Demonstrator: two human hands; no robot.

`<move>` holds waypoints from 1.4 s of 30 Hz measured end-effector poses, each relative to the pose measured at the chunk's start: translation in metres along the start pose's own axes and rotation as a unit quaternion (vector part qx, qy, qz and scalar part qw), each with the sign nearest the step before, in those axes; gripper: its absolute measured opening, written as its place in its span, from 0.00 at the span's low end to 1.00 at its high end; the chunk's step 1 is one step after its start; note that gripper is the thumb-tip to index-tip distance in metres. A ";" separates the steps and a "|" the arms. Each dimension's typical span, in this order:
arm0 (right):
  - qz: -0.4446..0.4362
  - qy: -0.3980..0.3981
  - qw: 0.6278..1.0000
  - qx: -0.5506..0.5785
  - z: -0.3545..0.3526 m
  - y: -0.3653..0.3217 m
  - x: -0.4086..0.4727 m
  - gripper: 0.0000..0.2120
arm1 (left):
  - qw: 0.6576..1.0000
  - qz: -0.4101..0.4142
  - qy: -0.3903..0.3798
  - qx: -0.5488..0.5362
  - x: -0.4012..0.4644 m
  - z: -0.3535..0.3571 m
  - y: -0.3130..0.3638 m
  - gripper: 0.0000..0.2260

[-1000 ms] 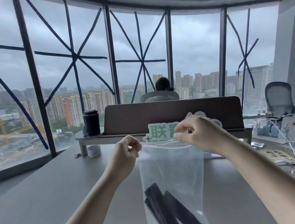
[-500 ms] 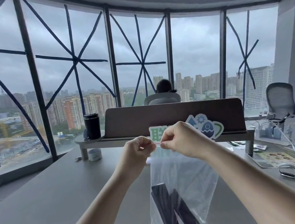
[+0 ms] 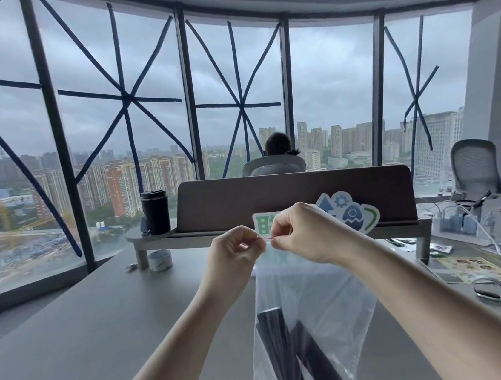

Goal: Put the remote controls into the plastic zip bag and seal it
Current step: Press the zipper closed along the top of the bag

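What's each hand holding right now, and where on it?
Both hands, left and right, pinch the zip bag at its red seal strip along the top edge, fingers nearly touching.

I am holding the plastic zip bag (image 3: 305, 302) up above the counter (image 3: 88, 339), pinching its red-lined top edge in both grips. My left hand (image 3: 234, 254) and my right hand (image 3: 304, 233) are sitting close together at the seal, fingertips nearly touching. The bag is hanging down clear and slack, and two black remote controls (image 3: 296, 359) are leaning against each other inside its lower part. Behind my hands, a black tumbler (image 3: 155, 211) is standing on a raised shelf (image 3: 154, 236).
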State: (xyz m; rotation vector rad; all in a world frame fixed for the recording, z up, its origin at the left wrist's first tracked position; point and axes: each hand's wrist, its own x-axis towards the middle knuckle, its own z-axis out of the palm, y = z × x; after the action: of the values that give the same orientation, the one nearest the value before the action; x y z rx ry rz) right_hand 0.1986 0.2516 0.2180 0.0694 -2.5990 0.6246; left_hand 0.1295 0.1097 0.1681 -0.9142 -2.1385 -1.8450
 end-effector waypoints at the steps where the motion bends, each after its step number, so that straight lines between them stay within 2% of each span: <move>1: -0.002 0.002 1.000 -0.001 0.000 0.000 0.001 0.09 | 1.000 0.005 -0.001 -0.009 0.000 -0.001 0.001 0.04; 10: -0.014 0.008 0.999 -0.034 0.006 -0.005 -0.005 0.05 | 0.999 0.003 -0.010 -0.036 -0.006 -0.003 0.004 0.06; 19: -0.013 0.015 0.994 -0.104 0.007 0.011 -0.017 0.09 | 0.994 0.007 0.107 -0.006 -0.004 -0.001 -0.018 0.06; 28: 0.025 0.009 0.992 -0.121 -0.001 0.035 -0.030 0.07 | 0.985 -0.003 0.173 0.010 0.010 -0.041 -0.035 0.10; 42: 0.037 0.044 0.987 -0.147 0.001 0.025 -0.026 0.11 | 0.979 -0.020 0.201 -0.032 0.017 -0.076 -0.040 0.12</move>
State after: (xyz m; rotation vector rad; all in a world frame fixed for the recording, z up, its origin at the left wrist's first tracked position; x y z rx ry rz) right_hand 0.2176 0.2721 0.1946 -0.1452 -2.5859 0.2570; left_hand 0.0747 0.0416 0.1603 -0.4565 -1.8696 -1.9299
